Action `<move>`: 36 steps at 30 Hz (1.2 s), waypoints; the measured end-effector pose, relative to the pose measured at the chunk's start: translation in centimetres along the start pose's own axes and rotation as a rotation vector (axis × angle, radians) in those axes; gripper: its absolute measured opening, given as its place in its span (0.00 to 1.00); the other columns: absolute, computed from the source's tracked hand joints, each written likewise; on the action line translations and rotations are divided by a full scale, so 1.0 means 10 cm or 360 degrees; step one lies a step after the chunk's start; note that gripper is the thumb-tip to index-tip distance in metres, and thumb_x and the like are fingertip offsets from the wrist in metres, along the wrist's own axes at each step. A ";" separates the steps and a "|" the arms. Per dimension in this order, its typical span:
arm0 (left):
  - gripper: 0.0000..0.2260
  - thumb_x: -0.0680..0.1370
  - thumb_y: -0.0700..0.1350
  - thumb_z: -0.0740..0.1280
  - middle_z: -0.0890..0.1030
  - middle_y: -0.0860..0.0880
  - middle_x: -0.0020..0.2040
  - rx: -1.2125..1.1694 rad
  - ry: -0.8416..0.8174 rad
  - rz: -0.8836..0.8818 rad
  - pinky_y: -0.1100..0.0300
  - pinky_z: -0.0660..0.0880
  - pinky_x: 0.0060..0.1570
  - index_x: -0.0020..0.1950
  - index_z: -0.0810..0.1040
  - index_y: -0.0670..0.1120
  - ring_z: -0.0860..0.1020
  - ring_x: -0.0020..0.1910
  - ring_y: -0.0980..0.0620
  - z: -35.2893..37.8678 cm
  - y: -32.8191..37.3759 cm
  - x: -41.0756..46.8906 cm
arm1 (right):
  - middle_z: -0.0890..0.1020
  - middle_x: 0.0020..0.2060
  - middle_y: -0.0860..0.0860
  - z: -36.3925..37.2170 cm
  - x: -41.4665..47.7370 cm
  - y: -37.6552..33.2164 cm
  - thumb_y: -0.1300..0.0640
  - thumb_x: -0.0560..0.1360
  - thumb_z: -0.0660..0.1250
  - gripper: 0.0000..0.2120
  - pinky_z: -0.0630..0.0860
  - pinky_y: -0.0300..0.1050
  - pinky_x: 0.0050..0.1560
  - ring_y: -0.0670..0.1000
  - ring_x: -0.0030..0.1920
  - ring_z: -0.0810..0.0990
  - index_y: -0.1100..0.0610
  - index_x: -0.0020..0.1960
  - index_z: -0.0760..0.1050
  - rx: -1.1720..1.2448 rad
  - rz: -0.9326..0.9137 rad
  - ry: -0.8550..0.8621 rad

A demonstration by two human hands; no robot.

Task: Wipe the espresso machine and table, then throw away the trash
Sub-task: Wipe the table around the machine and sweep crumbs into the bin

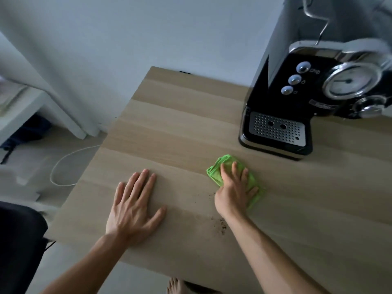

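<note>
The green cloth (pixel 228 160) lies folded on the wooden tabletop (pixel 180 134), just in front of the espresso machine (pixel 297 92) and a little to the left of its drip tray (pixel 275 130). The cloth and the machine do not touch.

The right grip (pixel 233 192), a bare hand, lies flat on top of the cloth. Its fingers are spread and almost straight, pointing toward the machine. They press the cloth down and do not curl around it. The cloth shows beyond the fingertips on the machine side and along both sides of the hand.

Dark crumbs (pixel 220 224) lie scattered on the tabletop beside the right wrist, farther from the machine than the cloth is.

The left grip (pixel 133 209) rests palm down on bare wood, well apart from the machine and to the left of the cloth. Its fingers are straight and open wide, and it holds nothing.

The machine is black with chrome parts. On its front are three round buttons (pixel 294 79) and a round gauge (pixel 347 81). Far to the left of the machine, a white cable (pixel 63 162) lies on the floor.
</note>
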State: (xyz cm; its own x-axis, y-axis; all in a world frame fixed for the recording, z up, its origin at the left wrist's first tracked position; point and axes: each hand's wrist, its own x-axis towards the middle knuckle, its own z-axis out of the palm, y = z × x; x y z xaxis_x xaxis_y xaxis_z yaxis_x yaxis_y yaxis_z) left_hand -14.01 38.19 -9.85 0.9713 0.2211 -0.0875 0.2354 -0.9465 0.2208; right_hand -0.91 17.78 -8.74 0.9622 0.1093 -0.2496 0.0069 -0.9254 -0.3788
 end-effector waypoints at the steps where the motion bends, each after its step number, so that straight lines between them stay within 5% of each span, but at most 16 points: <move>1: 0.37 0.74 0.69 0.50 0.51 0.51 0.78 -0.0002 -0.0004 0.0003 0.49 0.46 0.73 0.78 0.51 0.52 0.48 0.77 0.50 0.00 -0.01 0.00 | 0.46 0.76 0.46 0.04 -0.04 -0.07 0.67 0.73 0.57 0.35 0.44 0.68 0.69 0.54 0.75 0.40 0.42 0.74 0.55 0.0007 -0.0013 -0.0014; 10: 0.39 0.70 0.69 0.52 0.52 0.51 0.78 -0.0028 0.0026 0.0020 0.47 0.47 0.74 0.78 0.52 0.52 0.48 0.77 0.50 0.05 -0.05 -0.01 | 0.57 0.74 0.44 -0.02 -0.12 -0.08 0.72 0.73 0.53 0.32 0.37 0.65 0.69 0.52 0.76 0.47 0.44 0.70 0.66 -0.0126 -0.1099 -0.0491; 14: 0.40 0.70 0.69 0.51 0.51 0.51 0.78 -0.0035 0.0045 0.0036 0.47 0.47 0.74 0.78 0.52 0.51 0.48 0.77 0.51 0.07 -0.05 0.00 | 0.62 0.72 0.44 -0.19 0.03 0.16 0.75 0.72 0.53 0.33 0.37 0.58 0.69 0.51 0.75 0.50 0.46 0.66 0.71 -0.0139 -0.1345 -0.0628; 20: 0.39 0.71 0.69 0.50 0.50 0.51 0.78 0.0030 0.0042 0.0017 0.48 0.46 0.74 0.78 0.51 0.52 0.47 0.77 0.52 0.07 -0.04 -0.01 | 0.57 0.69 0.38 -0.32 -0.08 0.61 0.72 0.75 0.53 0.29 0.34 0.58 0.72 0.47 0.75 0.49 0.45 0.66 0.70 -0.0033 -0.1102 -0.0494; 28: 0.40 0.70 0.69 0.49 0.51 0.51 0.78 0.0076 0.0055 -0.0022 0.47 0.46 0.74 0.78 0.51 0.52 0.48 0.77 0.50 0.05 -0.03 0.00 | 0.51 0.76 0.43 0.15 -0.61 -0.14 0.66 0.71 0.59 0.32 0.37 0.63 0.70 0.52 0.76 0.41 0.42 0.71 0.63 0.0210 -0.0151 -0.0103; 32: 0.40 0.70 0.69 0.50 0.53 0.51 0.78 0.0078 0.0073 -0.0006 0.47 0.48 0.74 0.78 0.53 0.52 0.50 0.77 0.50 0.05 -0.03 0.02 | 0.51 0.76 0.44 0.21 -0.71 -0.22 0.68 0.71 0.59 0.34 0.34 0.64 0.69 0.53 0.75 0.40 0.42 0.71 0.63 0.0133 -0.0351 -0.0169; 36: 0.40 0.69 0.69 0.50 0.53 0.51 0.78 0.0069 0.0073 0.0026 0.47 0.48 0.74 0.78 0.53 0.52 0.50 0.77 0.50 0.06 -0.06 0.02 | 0.57 0.75 0.45 0.10 -0.69 0.06 0.70 0.73 0.55 0.32 0.38 0.66 0.70 0.54 0.76 0.46 0.43 0.70 0.66 -0.0012 -0.0945 -0.0387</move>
State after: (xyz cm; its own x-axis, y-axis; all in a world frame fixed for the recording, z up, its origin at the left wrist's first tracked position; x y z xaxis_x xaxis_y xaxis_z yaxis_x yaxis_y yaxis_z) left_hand -14.00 38.66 -10.58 0.9758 0.2152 -0.0392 0.2187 -0.9591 0.1795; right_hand -7.79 16.81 -8.20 0.7047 0.6823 -0.1946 0.5221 -0.6844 -0.5089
